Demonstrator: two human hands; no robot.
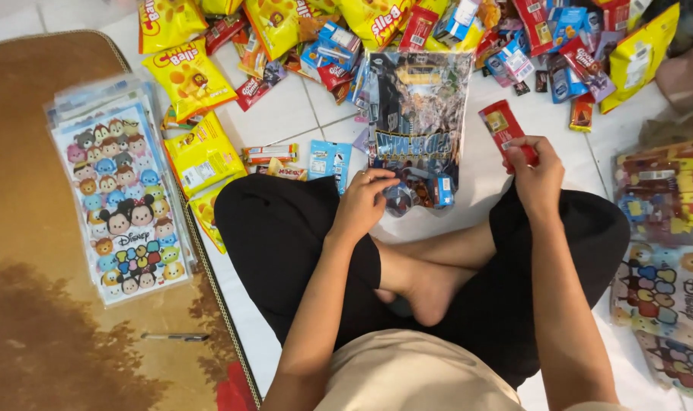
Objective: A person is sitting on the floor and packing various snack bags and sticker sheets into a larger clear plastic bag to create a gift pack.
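Note:
I sit cross-legged on a white tiled floor. My left hand (365, 199) pinches the near edge of a clear printed plastic bag (419, 114) that lies flat in front of me, with small snack packets inside near its opening. My right hand (535, 173) holds a slim red snack packet (504, 128) just right of the bag, above the floor.
Piles of yellow, red and blue snack packs (468, 30) cover the floor beyond the bag. A stack of cartoon-printed plastic bags (122, 194) lies on a brown rug (34, 304) at left, beside a pen (175, 336). More filled printed bags (666, 251) lie at right.

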